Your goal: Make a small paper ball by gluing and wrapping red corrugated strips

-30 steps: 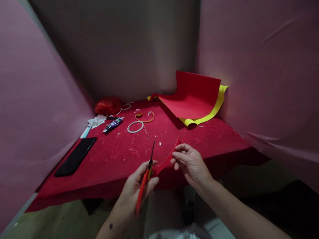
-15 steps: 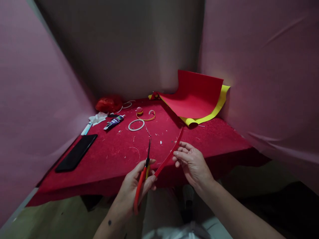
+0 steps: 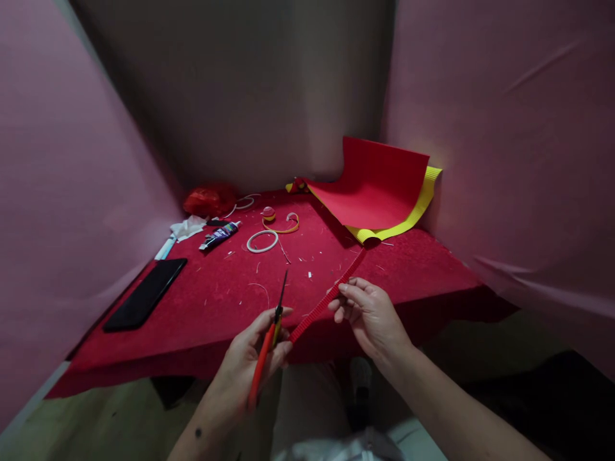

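Note:
My left hand [image 3: 252, 355] is closed on a pair of red-handled scissors [image 3: 269, 336], blades pointing up and away, and its fingertips also pinch the near end of a narrow red corrugated paper strip [image 3: 327, 301]. My right hand [image 3: 369, 317] pinches the same strip farther along, between thumb and fingers. The strip runs taut from the left hand up past the right hand toward the sheets at the back. Both hands hover over the near edge of the red-covered table [image 3: 216, 301].
Red and yellow corrugated sheets [image 3: 379, 189] curl against the back right wall. A black phone [image 3: 147, 301] lies at the left. A glue tube [image 3: 220, 235], a white ring [image 3: 262, 241], small paper coils [image 3: 281, 221], a red bag [image 3: 209, 200] and tissue sit at the back. Paper scraps litter the cloth.
The strip has been pulled longer and straighter between my hands. My left hand with the scissors drifted slightly left and down. My right hand shifted along the strip.

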Demonstrator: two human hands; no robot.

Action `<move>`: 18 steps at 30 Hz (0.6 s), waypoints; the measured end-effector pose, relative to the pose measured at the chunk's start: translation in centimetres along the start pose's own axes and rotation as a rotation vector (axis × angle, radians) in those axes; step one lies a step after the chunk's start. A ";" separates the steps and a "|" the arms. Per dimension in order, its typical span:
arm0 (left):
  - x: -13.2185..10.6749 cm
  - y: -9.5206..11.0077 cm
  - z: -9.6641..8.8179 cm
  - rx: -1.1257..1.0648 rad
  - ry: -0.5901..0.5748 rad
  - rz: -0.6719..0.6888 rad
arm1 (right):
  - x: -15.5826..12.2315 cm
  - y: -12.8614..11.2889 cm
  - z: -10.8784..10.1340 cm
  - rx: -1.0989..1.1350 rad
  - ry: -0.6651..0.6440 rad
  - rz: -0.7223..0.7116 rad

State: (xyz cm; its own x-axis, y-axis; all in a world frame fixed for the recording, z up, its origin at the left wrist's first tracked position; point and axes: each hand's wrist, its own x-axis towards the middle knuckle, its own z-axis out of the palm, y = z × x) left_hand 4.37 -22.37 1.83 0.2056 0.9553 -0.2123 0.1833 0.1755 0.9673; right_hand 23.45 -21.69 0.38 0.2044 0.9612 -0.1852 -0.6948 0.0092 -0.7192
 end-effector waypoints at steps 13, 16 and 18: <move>0.1 -0.7 -1.2 0.008 -0.006 -0.002 | 0.7 -1.6 -0.6 -0.013 -0.015 -0.075; 0.1 -0.7 -1.3 0.009 0.012 -0.011 | 0.7 -1.7 -0.7 -0.010 -0.023 -0.082; 0.2 -0.7 -1.3 0.024 -0.005 -0.032 | 0.7 -1.7 -0.7 -0.008 -0.023 -0.078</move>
State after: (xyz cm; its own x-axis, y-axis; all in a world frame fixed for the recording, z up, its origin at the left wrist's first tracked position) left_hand 2.98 -21.99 1.27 0.2045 0.9480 -0.2438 0.2132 0.2000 0.9563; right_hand 25.28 -21.17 1.03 0.2418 0.9637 -0.1134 -0.6721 0.0821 -0.7359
